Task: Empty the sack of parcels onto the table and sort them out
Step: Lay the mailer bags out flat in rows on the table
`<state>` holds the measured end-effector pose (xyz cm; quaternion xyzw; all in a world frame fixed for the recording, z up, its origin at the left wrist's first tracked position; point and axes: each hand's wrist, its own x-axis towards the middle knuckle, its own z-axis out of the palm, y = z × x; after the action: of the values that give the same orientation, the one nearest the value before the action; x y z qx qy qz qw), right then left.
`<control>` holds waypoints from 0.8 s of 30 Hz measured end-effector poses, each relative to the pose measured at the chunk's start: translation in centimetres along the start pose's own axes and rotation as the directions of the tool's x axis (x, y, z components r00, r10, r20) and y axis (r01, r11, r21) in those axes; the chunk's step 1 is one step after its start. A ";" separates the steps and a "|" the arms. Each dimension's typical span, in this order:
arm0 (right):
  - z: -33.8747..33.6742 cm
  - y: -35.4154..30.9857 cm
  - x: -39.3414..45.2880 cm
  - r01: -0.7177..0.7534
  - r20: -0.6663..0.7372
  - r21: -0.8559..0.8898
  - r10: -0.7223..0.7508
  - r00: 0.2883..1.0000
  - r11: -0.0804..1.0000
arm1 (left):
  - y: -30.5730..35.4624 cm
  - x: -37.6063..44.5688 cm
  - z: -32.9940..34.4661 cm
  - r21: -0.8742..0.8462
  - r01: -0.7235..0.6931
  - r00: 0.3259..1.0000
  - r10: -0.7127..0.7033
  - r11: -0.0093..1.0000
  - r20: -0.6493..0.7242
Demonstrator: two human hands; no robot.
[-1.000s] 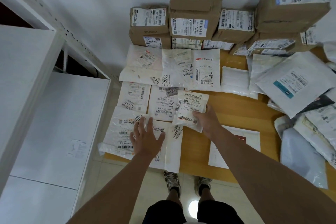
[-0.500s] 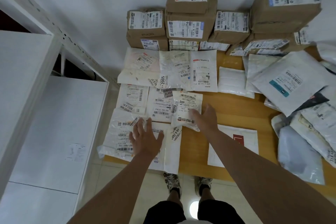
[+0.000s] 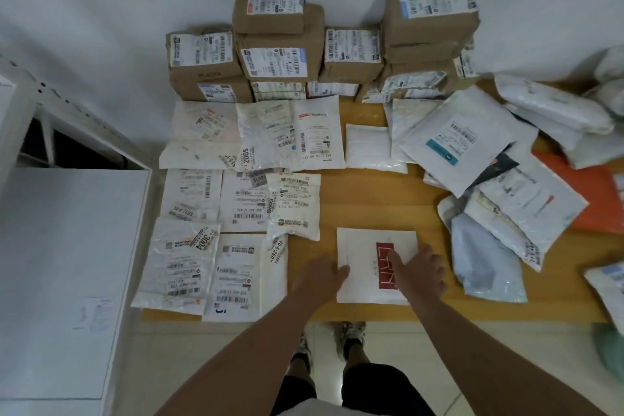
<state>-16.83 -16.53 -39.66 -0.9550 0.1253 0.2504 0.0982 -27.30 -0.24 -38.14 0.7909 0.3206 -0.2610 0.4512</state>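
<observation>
A flat white envelope with a red logo (image 3: 368, 246) lies near the front edge of the wooden table (image 3: 371, 199). My right hand (image 3: 418, 270) rests flat on its right half with the fingers spread. My left hand (image 3: 320, 277) touches the envelope's left edge, its fingers curled, and I cannot tell whether it grips. A small white labelled parcel (image 3: 297, 206) lies just beyond my left hand, at the right end of the rows of flat white parcels (image 3: 189, 253).
Brown cardboard boxes (image 3: 280, 57) are stacked against the wall at the back. A loose heap of white and grey bags (image 3: 472, 145) with an orange one (image 3: 601, 203) fills the table's right side. A white shelf unit (image 3: 67, 263) stands to the left.
My right hand let go of the small labelled parcel, which now lies in the middle row. Both hands moved right and nearer, onto the envelope with the red logo.
</observation>
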 end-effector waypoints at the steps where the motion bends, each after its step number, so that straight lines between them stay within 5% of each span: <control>1: 0.2 0.4 0.3 0.018 0.029 0.032 -0.019 0.999 0.999 | 0.1 0.2 0.9 -0.070 0.046 0.999 -0.046 0.996 0.008; 5: 0.0 1.1 0.8 0.020 0.133 0.287 -0.060 0.989 0.958 | 0.5 0.2 1.8 -0.430 0.071 0.995 -0.094 0.900 -0.033; 7: -0.8 1.0 0.4 -0.008 0.183 0.584 -0.122 0.976 0.812 | 0.8 -0.6 1.2 -0.491 -0.037 0.992 -0.029 0.870 -0.125; 9: -1.8 0.6 0.1 -0.082 0.223 0.789 -0.159 0.962 0.609 | 0.9 -1.3 0.4 -0.293 -0.195 0.938 0.091 0.936 -0.335; 12: -3.4 -0.3 -0.1 -0.231 0.305 0.928 -0.238 0.922 0.293 | 0.8 -2.6 -0.5 0.154 -0.349 0.743 0.373 0.924 -0.555; 14: -4.0 -0.4 0.0 -0.356 0.386 0.922 -0.276 0.880 0.153 | 0.5 -3.3 -0.6 0.381 -0.446 0.614 0.587 0.809 -0.528; 16: -4.0 0.3 0.8 -0.448 0.464 0.886 -0.273 0.843 0.122 | 0.2 -3.6 0.0 0.539 -0.506 0.538 0.735 0.673 -0.412; 19: -3.6 1.9 1.3 -0.470 0.480 0.875 -0.315 0.819 0.111 | -0.8 -4.0 1.8 0.665 -0.525 0.603 0.783 0.531 -0.150; 22: -3.9 3.2 1.2 -0.542 0.531 0.836 -0.367 0.763 0.084 | -1.6 -3.4 4.1 0.704 -0.509 0.704 0.710 0.495 0.011; 24: -3.8 3.7 0.5 -0.480 0.521 0.853 -0.292 0.802 0.206 | -1.5 -3.0 5.2 0.719 -0.481 0.772 0.631 0.501 0.077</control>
<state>-15.75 -21.05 -37.09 -0.5340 0.2788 0.4005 0.6904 -31.07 -5.05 -39.22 0.9818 -0.0344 -0.1235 0.1399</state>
